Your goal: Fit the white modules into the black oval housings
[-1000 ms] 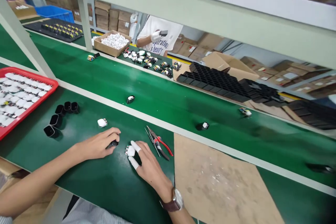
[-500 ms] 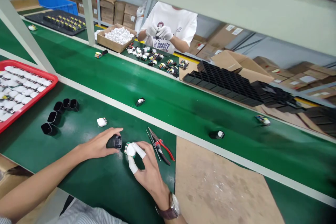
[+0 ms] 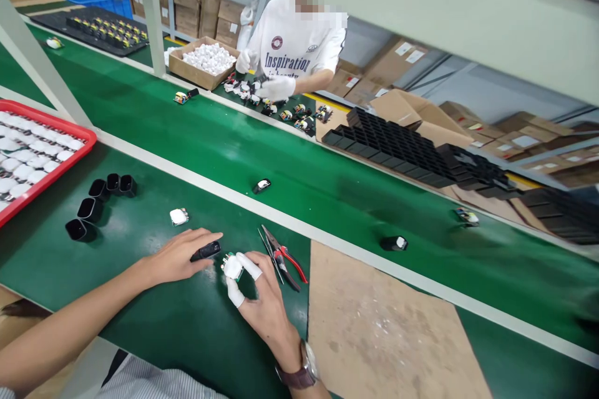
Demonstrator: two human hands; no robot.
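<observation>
In the head view my left hand [image 3: 180,255] grips a black housing [image 3: 206,252] between thumb and fingers. Just to its right, my right hand [image 3: 259,287], with white covers on thumb and index finger, pinches a small circuit board with a white top [image 3: 233,267]. A narrow gap separates board and housing. Another white-topped board [image 3: 178,217] lies on the green table above my left hand. Several open black housings [image 3: 90,209] stand farther left. Red-handled pliers [image 3: 286,259] and tweezers [image 3: 271,254] lie right of my right hand.
A red tray [image 3: 88,140] of white-topped boards sits at the left. The green conveyor belt [image 3: 327,199] carries scattered parts. Across it, a person in a white shirt [image 3: 299,43] works near a carton of white pieces [image 3: 199,79] and stacked black housings [image 3: 388,149]. Cardboard [image 3: 374,324] lies at right.
My left hand has turned the black housing, so its long side now shows. Parts on the belt have shifted right. The person opposite has lowered both gloved hands to the parts pile.
</observation>
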